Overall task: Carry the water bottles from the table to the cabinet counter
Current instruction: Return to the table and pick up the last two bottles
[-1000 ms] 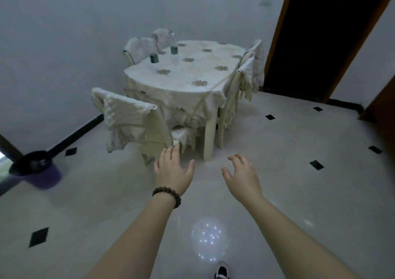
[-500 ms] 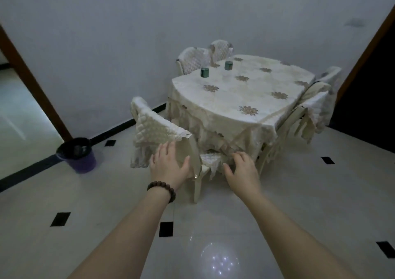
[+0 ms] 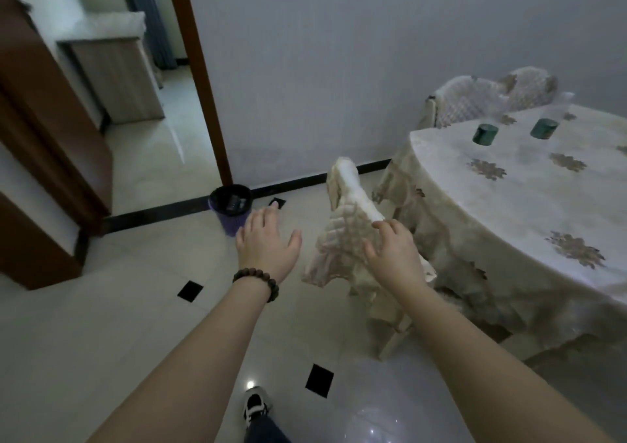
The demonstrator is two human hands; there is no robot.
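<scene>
- Head view: both your arms reach forward over the tiled floor (image 3: 101, 307), nothing in either hand.
- Your left hand (image 3: 264, 242) is palm down, fingers straight and slightly spread, thumb out to the side. It holds nothing and hangs left of the table (image 3: 509, 205), well apart from it.
- Beaded bracelet (image 3: 258, 279) sits on your left wrist.
- Your right hand (image 3: 393, 252) has fingers loosely bent and a little apart, gripping nothing. It sits in front of the covered chair (image 3: 346, 212) at the table's near-left side; I cannot tell if the fingertips touch the chair cover.
- Two water bottles show mainly as dark green caps on the table, near its far-left edge: one bottle (image 3: 486, 134) closer to that edge, the second bottle (image 3: 544, 128) just beside it, further in. The clear bodies are hard to make out against the cloth.
- Both bottles stand upright, well apart from both your hands.
- Table carries a pale cloth with flower motifs, hanging low over the edge.
- Two more covered chairs (image 3: 488, 100) stand behind the table against the wall.
- Purple waste bin (image 3: 230, 208) stands on the floor left of the table, at the wall's base, near the doorway.
- Through that doorway, further left of the table, a cabinet (image 3: 118, 79) with a pale counter top is visible.
- Your shoe (image 3: 254, 405) shows at the bottom edge.
</scene>
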